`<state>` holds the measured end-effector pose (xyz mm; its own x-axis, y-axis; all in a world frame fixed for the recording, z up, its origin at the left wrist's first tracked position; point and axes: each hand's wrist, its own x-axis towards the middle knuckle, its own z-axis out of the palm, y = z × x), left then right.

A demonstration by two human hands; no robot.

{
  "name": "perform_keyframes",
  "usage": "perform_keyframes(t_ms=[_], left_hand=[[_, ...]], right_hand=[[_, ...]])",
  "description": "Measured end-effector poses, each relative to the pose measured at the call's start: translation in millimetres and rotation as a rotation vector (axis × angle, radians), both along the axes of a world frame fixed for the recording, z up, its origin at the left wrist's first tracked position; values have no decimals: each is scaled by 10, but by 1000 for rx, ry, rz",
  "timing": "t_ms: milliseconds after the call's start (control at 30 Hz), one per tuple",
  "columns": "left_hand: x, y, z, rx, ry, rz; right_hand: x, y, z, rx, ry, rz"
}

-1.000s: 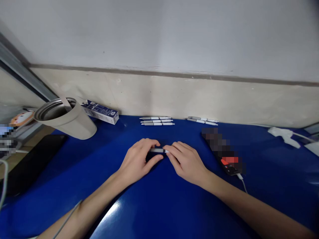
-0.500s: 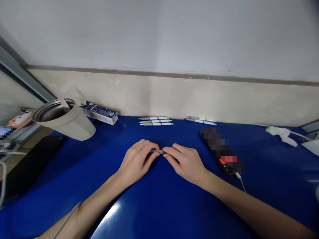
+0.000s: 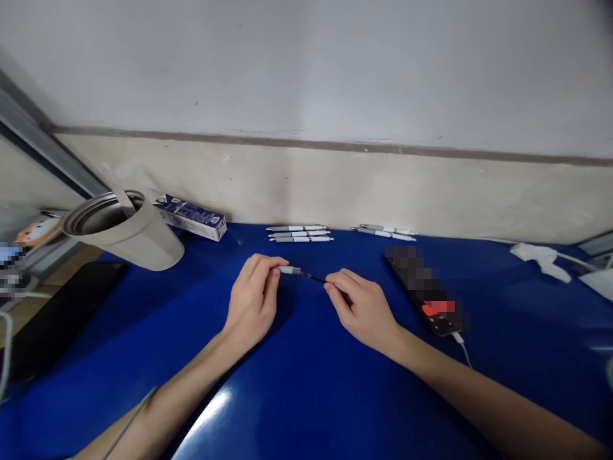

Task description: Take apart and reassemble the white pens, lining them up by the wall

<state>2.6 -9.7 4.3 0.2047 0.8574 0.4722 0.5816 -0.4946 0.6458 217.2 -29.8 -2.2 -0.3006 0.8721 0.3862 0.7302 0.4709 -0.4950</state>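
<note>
My left hand [image 3: 253, 295] pinches a white pen barrel [image 3: 289, 270] between thumb and fingers, its end pointing right. From that end a thin black pen refill [image 3: 316, 278] runs to my right hand [image 3: 364, 311], whose thumb and fingertips are closed on its other end. Whatever other pen part lies inside the right hand is mostly hidden by the fingers. Both hands are just above the blue table [image 3: 306, 383].
Several white pens [image 3: 301, 234] lie by the wall, with further pens [image 3: 385, 231] to their right. A phone on a cable [image 3: 421, 287] is right of my hands. At left stand a beige cup [image 3: 153, 236] and a blue-white box [image 3: 194, 218], near a black slab [image 3: 71, 313].
My hands have drawn apart: the left moved up and left with the barrel, the right slightly right. The dark refill now shows between them.
</note>
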Motion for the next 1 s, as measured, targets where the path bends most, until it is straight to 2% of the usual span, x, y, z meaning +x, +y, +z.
perform_keyframes(t_ms=[133,233,367,533,767,867,1000], left_hand=[[-13,32,-16,-76,-52,137],[-13,41,-27,-146,45,73],[1,24,-19,-146,168,-33],[5,23,-17,-113,178,-20],[26,1,-47,-36,338,-23],[49,-28,-27,3,375,-35],[68,-58,9,44,394,-103]], right_hand=[[4,5,8,3,72,-37],[10,2,20,-8,86,-31],[10,-6,30,-8,83,-33],[4,-5,30,-1,56,-125],[-1,-2,31,-18,3,-123],[-1,2,33,-22,-17,-88],[-3,4,50,-43,10,37]])
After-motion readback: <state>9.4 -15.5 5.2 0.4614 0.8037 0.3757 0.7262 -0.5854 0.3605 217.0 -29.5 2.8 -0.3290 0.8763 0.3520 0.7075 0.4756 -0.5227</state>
